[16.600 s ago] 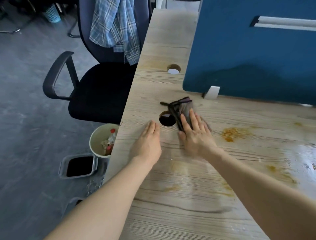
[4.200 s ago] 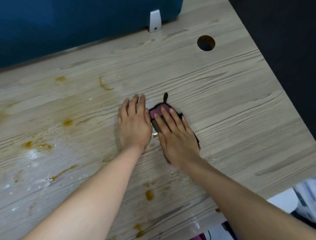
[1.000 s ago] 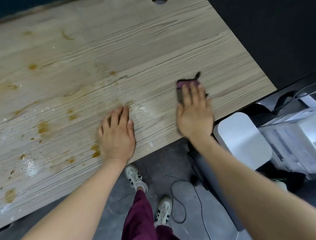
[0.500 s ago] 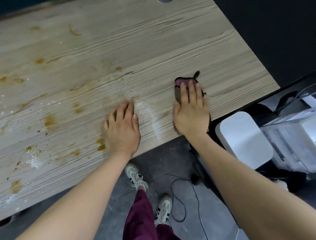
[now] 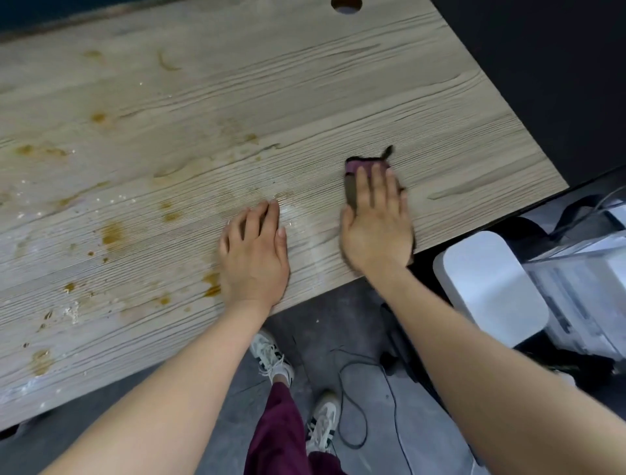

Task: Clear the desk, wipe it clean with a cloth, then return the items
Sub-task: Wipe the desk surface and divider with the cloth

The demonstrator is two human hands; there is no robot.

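A dark cloth with a pink edge (image 5: 359, 167) lies on the wooden desk (image 5: 305, 84) near its front right corner. My right hand (image 5: 376, 220) presses flat on the cloth with straight fingers and covers most of it. To its left my left hand (image 5: 254, 254) rests flat on the bare desk at the front edge. Wet streaks shine between the two hands. Orange-brown stains (image 5: 111, 234) spot the left half of the desk.
A cable hole (image 5: 346, 4) sits at the desk's far edge. Right of the desk stands a white box-shaped device (image 5: 491, 288) with clear plastic bins (image 5: 582, 281) behind it. Below the edge are my shoes (image 5: 271, 356), maroon trousers and a black cable (image 5: 355, 407) on the grey floor.
My right hand has slid the cloth a short way toward the front edge of the desk over the last second. My left hand stays planted in the same spot.
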